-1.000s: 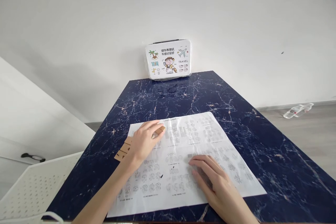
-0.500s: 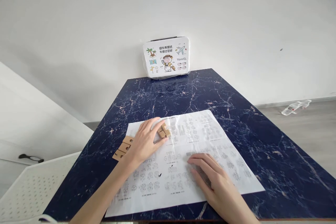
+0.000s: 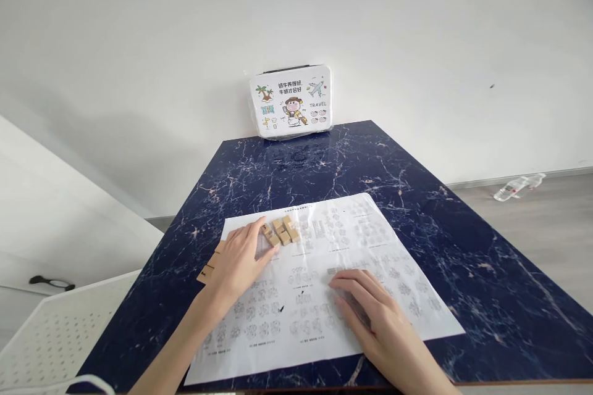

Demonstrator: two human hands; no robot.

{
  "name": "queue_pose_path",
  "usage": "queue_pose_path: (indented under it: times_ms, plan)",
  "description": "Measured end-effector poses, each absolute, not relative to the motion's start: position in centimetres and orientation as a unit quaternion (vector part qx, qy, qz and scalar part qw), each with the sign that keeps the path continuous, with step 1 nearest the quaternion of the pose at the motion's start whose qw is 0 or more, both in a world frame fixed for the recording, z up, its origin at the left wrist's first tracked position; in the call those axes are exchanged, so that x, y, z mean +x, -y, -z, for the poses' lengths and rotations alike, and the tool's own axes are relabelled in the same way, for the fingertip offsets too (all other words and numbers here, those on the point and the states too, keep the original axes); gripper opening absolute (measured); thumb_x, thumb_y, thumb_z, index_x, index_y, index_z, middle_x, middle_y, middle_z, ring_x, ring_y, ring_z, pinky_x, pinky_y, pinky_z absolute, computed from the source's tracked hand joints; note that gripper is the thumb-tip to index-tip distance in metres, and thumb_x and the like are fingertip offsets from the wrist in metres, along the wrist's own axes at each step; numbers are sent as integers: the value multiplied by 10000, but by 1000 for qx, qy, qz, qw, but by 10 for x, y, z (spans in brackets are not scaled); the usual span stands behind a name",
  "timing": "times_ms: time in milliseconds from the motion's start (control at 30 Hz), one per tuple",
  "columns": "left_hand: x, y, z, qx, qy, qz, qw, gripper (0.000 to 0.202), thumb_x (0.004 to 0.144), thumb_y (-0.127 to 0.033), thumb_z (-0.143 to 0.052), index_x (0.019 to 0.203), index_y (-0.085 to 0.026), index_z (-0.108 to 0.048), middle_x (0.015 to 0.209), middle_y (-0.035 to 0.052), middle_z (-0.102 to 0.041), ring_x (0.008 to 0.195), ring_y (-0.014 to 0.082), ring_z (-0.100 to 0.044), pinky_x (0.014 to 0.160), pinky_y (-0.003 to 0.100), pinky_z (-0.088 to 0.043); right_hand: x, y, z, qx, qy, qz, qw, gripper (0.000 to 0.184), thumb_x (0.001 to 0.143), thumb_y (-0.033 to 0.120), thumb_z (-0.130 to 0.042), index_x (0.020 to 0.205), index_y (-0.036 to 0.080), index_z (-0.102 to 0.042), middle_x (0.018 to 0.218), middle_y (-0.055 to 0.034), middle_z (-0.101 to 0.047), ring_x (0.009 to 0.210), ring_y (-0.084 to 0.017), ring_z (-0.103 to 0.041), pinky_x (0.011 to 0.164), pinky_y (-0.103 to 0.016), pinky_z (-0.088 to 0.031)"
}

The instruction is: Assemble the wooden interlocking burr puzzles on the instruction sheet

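A white printed sheet (image 3: 370,241) of small diagrams lies on the dark blue marble table (image 3: 324,160). My left hand (image 3: 238,262) rests near the sheet's upper left, fingers stretched out, fingertips touching a row of three light wooden blocks (image 3: 280,231). More wooden pieces (image 3: 208,270) show partly under its wrist at the sheet's left edge. My right hand (image 3: 370,308) lies flat, palm down, fingers apart, pressing the lower middle of the sheet.
A white illustrated case (image 3: 291,100) marked TRAVEL stands against the wall at the table's far edge. A white perforated basket (image 3: 50,333) sits to the lower left. A plastic bottle (image 3: 516,185) lies on the floor at the right.
My left hand drew back toward me and uncovered the three wooden blocks, which now lie side by side on the sheet. My right hand stayed flat on the paper.
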State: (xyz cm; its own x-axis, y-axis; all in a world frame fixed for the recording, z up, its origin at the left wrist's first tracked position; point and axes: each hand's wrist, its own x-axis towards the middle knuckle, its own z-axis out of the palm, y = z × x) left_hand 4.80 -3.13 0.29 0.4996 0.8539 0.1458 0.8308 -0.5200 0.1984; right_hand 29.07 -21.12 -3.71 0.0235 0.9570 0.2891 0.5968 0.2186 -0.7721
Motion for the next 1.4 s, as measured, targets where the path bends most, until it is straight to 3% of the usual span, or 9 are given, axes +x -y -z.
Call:
queue_pose_path:
  times_ms: [167, 300, 500, 700, 967, 1167, 1333, 1400]
  plan:
    - [62, 28, -6, 881, -447, -108, 112, 672, 986, -471, -662, 1588, -326, -400, 1564, 86, -583, 1415, 351, -572, 1096, 483, -537, 289, 210, 36, -588, 659, -207, 422, 193, 1103, 277, -480, 1194, 266, -650, 1228, -102, -696, 1143, -268, -686, 935, -430, -629]
    - [75, 21, -10, 889, -424, -107, 139, 748, 930, -533, -731, 1579, -326, -422, 1608, 83, -533, 1403, 349, -585, 1106, 469, -531, 291, 210, 35, -587, 663, -208, 416, 207, 1105, 282, -477, 1216, 264, -650, 1231, -109, -696, 1151, -273, -686, 945, -436, -629]
    - [97, 12, -15, 895, -387, -105, 195, 697, 886, -537, -766, 1507, -335, -524, 1515, 67, -607, 1260, 338, -667, 955, 437, -594, 292, 210, 34, -589, 668, -204, 405, 235, 1105, 267, -477, 1266, 282, -647, 1230, -99, -697, 1126, -264, -700, 894, -411, -647]
    - [111, 17, -11, 899, -339, -114, 252, 605, 874, -571, -781, 1396, -323, -604, 1395, 62, -660, 1151, 305, -700, 921, 416, -597, 291, 209, 35, -586, 666, -197, 418, 228, 1099, 266, -484, 1246, 274, -659, 1207, -95, -704, 1117, -265, -702, 904, -408, -644]
    - [101, 28, -8, 893, -321, -67, 309, 916, 798, -718, -801, 1562, -359, -443, 1592, 91, -468, 1148, 318, -683, 879, 413, -615, 291, 208, 32, -591, 668, -210, 400, 240, 1100, 238, -466, 1293, 282, -603, 1253, -97, -677, 1151, -268, -685, 940, -437, -625]
    - [88, 19, -12, 889, -321, -71, 319, 677, 827, -671, -803, 1376, -327, -605, 1399, 70, -584, 1025, 262, -651, 847, 400, -598, 301, 183, 20, -601, 702, -178, 339, 354, 1065, 241, -481, 1416, 281, -496, 1390, -125, -595, 1195, -292, -687, 931, -469, -634]
    - [86, 17, -10, 869, -330, -112, 351, 682, 803, -596, -860, 1369, -326, -590, 1252, 64, -636, 915, 224, -643, 824, 386, -579, 313, 142, 17, -617, 712, -153, 299, 674, 908, 323, -724, 1508, 262, -423, 1469, -147, -509, 1271, -336, -640, 946, -475, -627]
    - [84, 15, -8, 855, -338, -124, 373, 719, 794, -582, -872, 1394, -321, -576, 1151, 57, -665, 895, 224, -655, 826, 390, -571, 317, 129, 16, -612, 722, -173, 271, 632, 864, 357, -778, 1422, 259, -498, 1418, -139, -540, 1254, -338, -634, 952, -481, -616]
